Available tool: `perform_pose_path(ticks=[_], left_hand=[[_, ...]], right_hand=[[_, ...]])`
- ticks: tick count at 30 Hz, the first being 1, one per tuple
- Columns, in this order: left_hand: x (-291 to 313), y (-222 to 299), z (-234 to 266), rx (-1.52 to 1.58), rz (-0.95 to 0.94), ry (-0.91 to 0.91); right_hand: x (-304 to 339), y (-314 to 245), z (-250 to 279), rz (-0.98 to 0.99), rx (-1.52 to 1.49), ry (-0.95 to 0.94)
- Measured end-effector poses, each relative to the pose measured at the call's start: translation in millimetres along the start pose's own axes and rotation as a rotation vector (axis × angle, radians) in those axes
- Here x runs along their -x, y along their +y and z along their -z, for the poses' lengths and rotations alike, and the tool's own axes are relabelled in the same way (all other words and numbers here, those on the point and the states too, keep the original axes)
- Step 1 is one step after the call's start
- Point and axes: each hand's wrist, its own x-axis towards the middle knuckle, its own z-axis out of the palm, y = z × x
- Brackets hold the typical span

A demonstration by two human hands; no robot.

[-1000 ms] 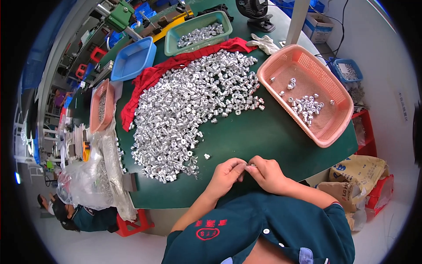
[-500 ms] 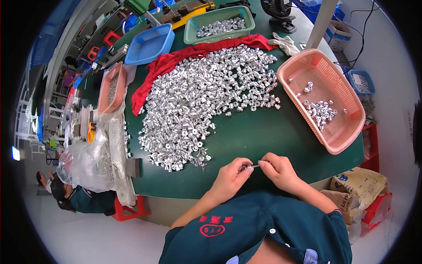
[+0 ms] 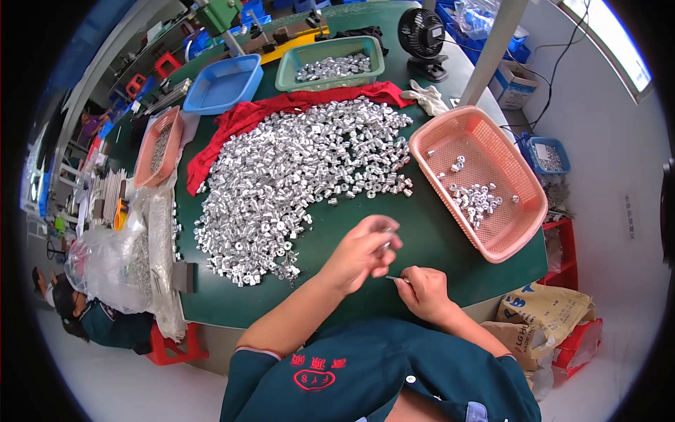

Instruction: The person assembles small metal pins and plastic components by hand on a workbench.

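My left hand [image 3: 360,254] is raised over the table in front of me, blurred by motion. Between its bent fingers shows what looks like a small silver metal part [image 3: 386,243]. Beside it, to the right and nearer the table edge, my right hand [image 3: 426,292] is closed around a thin rod-like tool [image 3: 392,277], whose tip points left; the rest is hidden in the fingers. A large heap of small silver metal parts [image 3: 281,176] spreads over the green table to the left. At the right stands a pink plastic basket [image 3: 485,252] with several such parts inside.
A red cloth [image 3: 228,119] borders the heap's far side. Behind it are a blue basin [image 3: 223,86], a green basket [image 3: 330,84] of parts, a white glove [image 3: 427,97] and a black fan [image 3: 422,35]. Another pink basket [image 3: 158,148] and plastic bags [image 3: 105,267] lie left. Someone sits at far left.
My left hand has come away from the rod tool and lifted forward. The right hand still holds the tool. The whole view has shifted, so the table appears farther left and slightly lower.
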Motion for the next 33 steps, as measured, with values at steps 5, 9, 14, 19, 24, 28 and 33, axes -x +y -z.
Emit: perform_pose_path(ticks=[5,9,14,19,24,28,33], left_hand=[[-89,-15,-75,-0.635,-0.632,-0.050],[-116,-18,-105,-1.151,-0.654,0.042],[-89,-15,-115,-1.225,-0.683,0.038],[-74,-23,-67,-1.150,-1.160,0.025],[22,-1,18,-1.367,-0.944,0.320],[68,-9,66,-1.683,-0.588,0.675],[70,-23,76,-1.851,-0.418,0.668]], right_hand=[[5,2,-1,0.008,0.058,0.044],[3,2,-4,-0.050,-0.012,0.034],[7,14,-7,0.080,0.000,0.049],[5,9,-5,0.068,0.023,0.030],[-1,0,2,0.002,0.017,0.023],[-6,-1,2,0.028,0.009,0.020],[-5,-3,3,0.009,0.041,0.014]])
